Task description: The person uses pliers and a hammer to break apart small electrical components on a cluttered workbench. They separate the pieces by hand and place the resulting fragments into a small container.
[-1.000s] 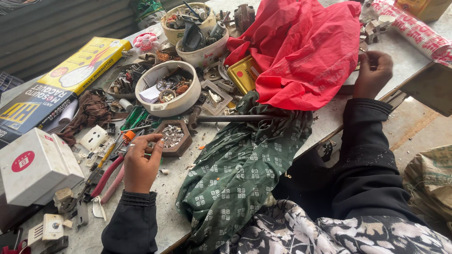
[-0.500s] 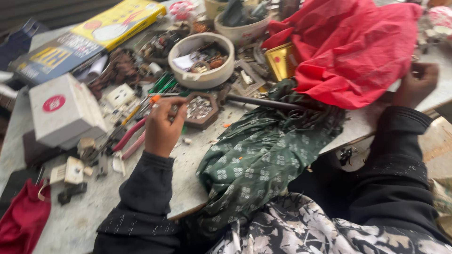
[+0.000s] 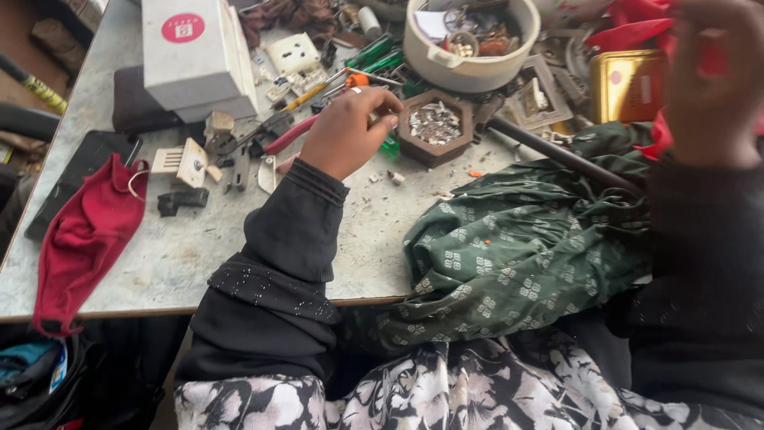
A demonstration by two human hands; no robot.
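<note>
My left hand (image 3: 346, 131) hovers over the grey worktable (image 3: 199, 255), fingers curled and fingertips pinched together at the left rim of a hexagonal wooden tray (image 3: 434, 127) full of small metal bits. Whether a small piece sits between the fingertips is hidden. An orange-tipped screwdriver (image 3: 358, 80) lies just beyond the knuckles. Pink-handled pliers (image 3: 290, 134) lie left of the hand. My right hand (image 3: 712, 80) is raised at the far right, blurred, closed on the red cloth (image 3: 660, 135) beside a gold tin (image 3: 629, 84).
A green patterned cloth (image 3: 517, 247) drapes over the table's front edge, with a dark metal rod (image 3: 557, 151) behind it. A cream bowl (image 3: 469, 68) of parts stands at the back. At left are a white box (image 3: 195, 56), a socket plate (image 3: 294, 52) and a red face mask (image 3: 79, 231).
The view has swung left and closer to the table. My right hand has lifted off the table edge up to the red cloth. My left hand stays by the hexagonal tray.
</note>
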